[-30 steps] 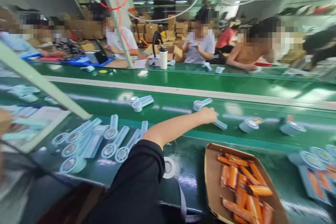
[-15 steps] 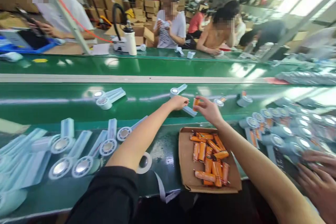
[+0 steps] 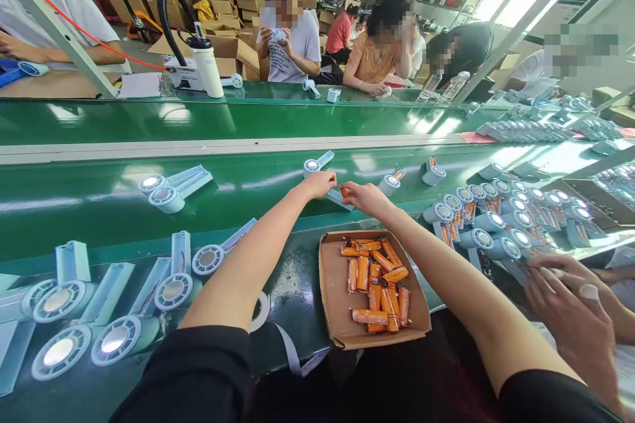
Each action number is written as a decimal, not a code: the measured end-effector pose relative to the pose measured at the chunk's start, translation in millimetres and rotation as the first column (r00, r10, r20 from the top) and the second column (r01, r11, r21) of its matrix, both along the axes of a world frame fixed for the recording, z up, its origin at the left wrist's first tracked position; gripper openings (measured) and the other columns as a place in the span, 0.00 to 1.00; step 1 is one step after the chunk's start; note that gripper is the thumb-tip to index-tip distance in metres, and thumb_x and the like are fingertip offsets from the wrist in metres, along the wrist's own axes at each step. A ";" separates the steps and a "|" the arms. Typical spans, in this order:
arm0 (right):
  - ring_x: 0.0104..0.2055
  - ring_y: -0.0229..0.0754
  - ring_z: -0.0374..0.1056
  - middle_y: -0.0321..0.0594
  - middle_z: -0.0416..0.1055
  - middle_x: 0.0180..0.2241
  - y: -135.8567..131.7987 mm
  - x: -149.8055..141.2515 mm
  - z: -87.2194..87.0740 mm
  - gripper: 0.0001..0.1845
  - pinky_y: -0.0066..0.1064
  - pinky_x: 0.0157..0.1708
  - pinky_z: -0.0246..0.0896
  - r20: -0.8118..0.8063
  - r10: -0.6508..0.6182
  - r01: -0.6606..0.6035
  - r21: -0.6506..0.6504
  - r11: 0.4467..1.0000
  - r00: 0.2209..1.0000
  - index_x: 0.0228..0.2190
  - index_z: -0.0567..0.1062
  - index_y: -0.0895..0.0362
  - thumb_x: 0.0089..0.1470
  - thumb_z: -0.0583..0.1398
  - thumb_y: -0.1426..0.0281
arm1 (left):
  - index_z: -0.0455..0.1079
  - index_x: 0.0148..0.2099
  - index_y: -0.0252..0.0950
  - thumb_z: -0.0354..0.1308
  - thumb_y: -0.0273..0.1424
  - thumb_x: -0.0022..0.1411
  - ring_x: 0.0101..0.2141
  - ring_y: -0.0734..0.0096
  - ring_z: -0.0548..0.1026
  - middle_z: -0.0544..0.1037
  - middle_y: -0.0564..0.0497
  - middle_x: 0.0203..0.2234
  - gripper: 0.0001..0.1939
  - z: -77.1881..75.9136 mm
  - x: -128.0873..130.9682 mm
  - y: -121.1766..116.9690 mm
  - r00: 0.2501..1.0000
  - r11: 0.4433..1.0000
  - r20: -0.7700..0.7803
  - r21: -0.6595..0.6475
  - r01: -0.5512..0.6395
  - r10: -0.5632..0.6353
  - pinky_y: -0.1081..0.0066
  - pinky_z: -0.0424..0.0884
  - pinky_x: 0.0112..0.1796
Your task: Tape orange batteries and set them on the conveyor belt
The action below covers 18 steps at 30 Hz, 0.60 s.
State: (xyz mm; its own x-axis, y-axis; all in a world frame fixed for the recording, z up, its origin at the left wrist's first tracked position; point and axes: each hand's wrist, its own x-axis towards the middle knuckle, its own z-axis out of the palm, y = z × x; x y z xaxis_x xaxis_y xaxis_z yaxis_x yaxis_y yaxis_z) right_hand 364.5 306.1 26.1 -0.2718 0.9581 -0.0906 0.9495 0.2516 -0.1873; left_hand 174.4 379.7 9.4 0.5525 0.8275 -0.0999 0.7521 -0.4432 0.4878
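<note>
My right hand (image 3: pixel 366 198) pinches an orange battery (image 3: pixel 344 192) between thumb and fingertips over the green belt. Close to its left, my left hand (image 3: pixel 320 184) has its fingers pressed together; whatever is in them is too small to make out. Partly hidden below both hands lies a pale blue handle piece (image 3: pixel 340 200). Just beyond my left hand is a pale blue fan housing (image 3: pixel 312 166) with a round silver centre. Nearer my body, below my right forearm, stands a shallow cardboard box (image 3: pixel 329 284) with several orange batteries (image 3: pixel 374 283) lying loose in it.
Several fan housings (image 3: pixel 173 291) lie at left, and two (image 3: pixel 167 198) on the belt. At right, rows of housings (image 3: pixel 476 238) hold orange batteries, beside a co-worker's hands (image 3: pixel 570 297). A tape roll (image 3: pixel 260 312) sits by my left forearm. People sit across the belt (image 3: pixel 238 120).
My hands have come closer together, and the battery in my right hand has moved toward my left fingers. The whole view has shifted, so most things appear further left.
</note>
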 end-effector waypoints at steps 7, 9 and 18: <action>0.52 0.63 0.78 0.52 0.83 0.51 6.8 -19.1 -1.4 0.29 0.45 0.50 0.71 0.115 0.055 -0.041 -0.120 0.992 0.992 0.63 0.77 0.48 0.64 0.65 0.55 | 0.74 0.55 0.36 0.61 0.41 0.74 0.48 0.62 0.79 0.79 0.45 0.50 0.16 -3.7 7.9 2.4 0.999 0.999 0.009 -0.025 -0.043 0.043 0.55 0.79 0.51; 0.55 0.62 0.77 0.53 0.82 0.52 11.0 -25.1 3.1 0.24 0.46 0.53 0.71 0.100 0.046 -0.031 -0.146 0.989 0.994 0.58 0.81 0.51 0.63 0.66 0.58 | 0.74 0.55 0.35 0.61 0.41 0.74 0.48 0.61 0.79 0.79 0.45 0.51 0.16 -2.6 12.6 2.8 0.999 0.999 0.000 -0.016 -0.050 0.050 0.55 0.79 0.51; 0.61 0.47 0.75 0.46 0.78 0.60 -58.0 4.0 61.8 0.20 0.37 0.64 0.64 -0.297 -0.067 0.080 0.034 0.996 0.953 0.53 0.82 0.61 0.65 0.60 0.67 | 0.71 0.62 0.34 0.52 0.29 0.74 0.63 0.55 0.69 0.76 0.40 0.62 0.18 44.8 -20.2 -72.7 0.997 0.977 0.068 0.206 -0.050 0.036 0.54 0.63 0.66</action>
State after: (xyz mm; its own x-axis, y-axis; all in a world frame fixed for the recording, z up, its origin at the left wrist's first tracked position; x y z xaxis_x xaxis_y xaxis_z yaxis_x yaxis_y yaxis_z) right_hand 368.6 248.1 87.9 -0.2085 0.9777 0.0265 0.8697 0.1977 -0.4522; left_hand 154.2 307.0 54.2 0.5155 0.8497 0.1110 0.7431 -0.5077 0.4360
